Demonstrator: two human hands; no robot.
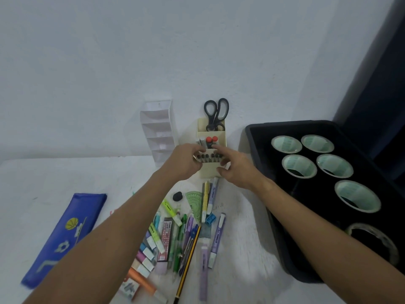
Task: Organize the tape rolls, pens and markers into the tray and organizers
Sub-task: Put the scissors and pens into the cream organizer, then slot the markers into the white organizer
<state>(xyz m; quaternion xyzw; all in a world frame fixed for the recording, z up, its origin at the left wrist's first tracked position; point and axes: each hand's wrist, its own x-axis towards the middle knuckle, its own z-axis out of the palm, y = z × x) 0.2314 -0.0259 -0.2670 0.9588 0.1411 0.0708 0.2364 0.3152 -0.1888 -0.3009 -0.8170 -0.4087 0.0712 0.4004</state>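
Glossy black plastic tray (258,137); matt cream organizer (221,137), probably plastic.

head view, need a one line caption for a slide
Both hands at the cream organizer holding markers; tape rolls sit in the black tray.

Both bare forearms reach forward and converge ahead. The left hand (186,162) has its fingers curled inward, knuckles up; the right hand (237,170) is spread, fingers extended, thumb angled toward the left hand

your left hand (183,162) is hiding the cream organizer's (211,172) nine o'clock side; the clear tape roll (377,240) is blurring.
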